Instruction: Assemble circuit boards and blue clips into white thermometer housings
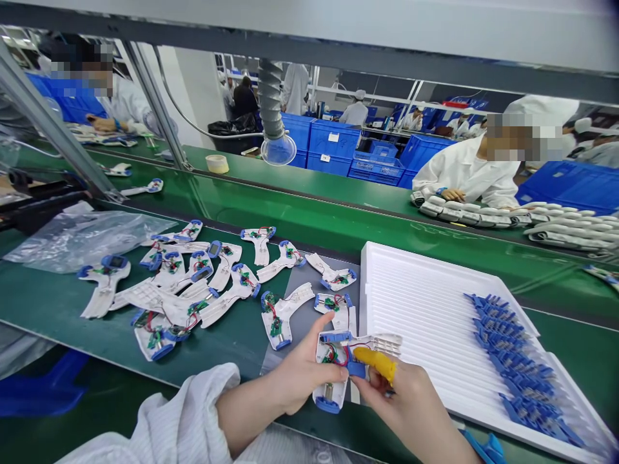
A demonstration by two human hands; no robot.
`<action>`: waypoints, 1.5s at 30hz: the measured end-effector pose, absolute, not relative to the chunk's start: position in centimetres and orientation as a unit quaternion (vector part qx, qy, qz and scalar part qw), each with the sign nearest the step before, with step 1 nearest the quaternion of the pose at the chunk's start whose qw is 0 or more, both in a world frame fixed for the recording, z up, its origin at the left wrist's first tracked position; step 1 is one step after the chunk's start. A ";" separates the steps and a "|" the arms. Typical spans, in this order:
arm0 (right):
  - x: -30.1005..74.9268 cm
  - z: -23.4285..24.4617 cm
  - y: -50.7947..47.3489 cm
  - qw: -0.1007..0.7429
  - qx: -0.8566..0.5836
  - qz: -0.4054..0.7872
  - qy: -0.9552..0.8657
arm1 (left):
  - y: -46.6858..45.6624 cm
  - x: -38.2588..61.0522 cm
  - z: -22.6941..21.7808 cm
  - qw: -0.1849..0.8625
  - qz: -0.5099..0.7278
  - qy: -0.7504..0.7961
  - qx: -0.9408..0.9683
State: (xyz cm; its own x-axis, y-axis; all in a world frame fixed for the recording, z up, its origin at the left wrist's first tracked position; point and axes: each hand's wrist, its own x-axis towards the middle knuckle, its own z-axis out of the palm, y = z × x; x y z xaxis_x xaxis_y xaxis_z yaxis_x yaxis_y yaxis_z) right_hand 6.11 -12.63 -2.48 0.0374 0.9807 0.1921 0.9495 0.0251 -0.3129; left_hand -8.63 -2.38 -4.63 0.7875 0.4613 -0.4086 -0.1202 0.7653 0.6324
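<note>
My left hand [300,370] grips a white gun-shaped housing half [319,386], likely of a forehead thermometer, with a green circuit board, red wires and a blue end ring inside. The thumb lies over its near side. My right hand [403,396], a yellow cot on one finger, pinches a small blue plastic part [356,368] against the housing's right side. Whether that part is seated or only touching, I cannot tell. Just beyond my hands lies another open housing half [341,316]. To the left rests a similar one [278,322] with its wiring exposed.
At right, a white ribbed tray [411,309] holds rows of blue plastic parts [512,361]. Many housing halves [169,290] lie piled on the left, beside a clear plastic bag [82,238]. Across the green bench, a co-worker in white [464,167] sits behind stacked white pieces [483,212]. A suction nozzle [278,148] hangs above.
</note>
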 end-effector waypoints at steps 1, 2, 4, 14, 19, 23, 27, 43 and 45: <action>6.2 -2.6 -12.7 0.175 -0.692 0.028 -0.699 | -2.4 -8.6 -4.6 0.896 0.159 0.287 0.298; 6.2 -2.7 -12.7 0.171 -0.686 0.014 -0.707 | -2.5 -8.6 -4.5 0.897 0.155 0.290 0.296; 6.0 -2.8 -12.6 0.170 -0.669 -0.017 -0.723 | -2.6 -8.5 -4.5 0.899 0.148 0.291 0.293; 7.8 -0.2 -12.7 0.236 -0.668 -0.149 -0.690 | -1.6 -8.5 -3.9 0.866 0.192 0.315 0.337; 11.6 0.2 -8.9 0.236 -0.714 0.269 -0.602 | -0.4 -9.2 -4.5 0.843 0.202 0.285 0.409; 15.7 -0.8 -2.8 0.316 -0.728 0.301 -0.529 | 1.0 -11.7 -6.7 0.653 0.284 0.376 0.592; 18.2 -1.5 2.4 0.344 -0.753 0.230 -0.511 | 2.5 -15.1 -8.8 0.503 0.267 0.466 0.677; -0.8 -4.2 6.1 0.067 -0.605 0.162 -0.776 | 3.3 -15.8 -11.0 0.603 0.326 0.462 0.563; -0.3 -2.7 5.2 0.080 -0.599 0.159 -0.780 | 3.1 -15.5 -10.8 0.639 0.340 0.457 0.517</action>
State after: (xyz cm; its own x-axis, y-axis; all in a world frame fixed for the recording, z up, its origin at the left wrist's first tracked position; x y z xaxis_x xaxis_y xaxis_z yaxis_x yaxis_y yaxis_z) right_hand -0.31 5.25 -2.71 -0.2687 0.9609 -0.0661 0.9102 0.2309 -0.3440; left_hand -15.52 3.08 -10.83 0.3520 0.9068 -0.2319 0.0378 0.2337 0.9716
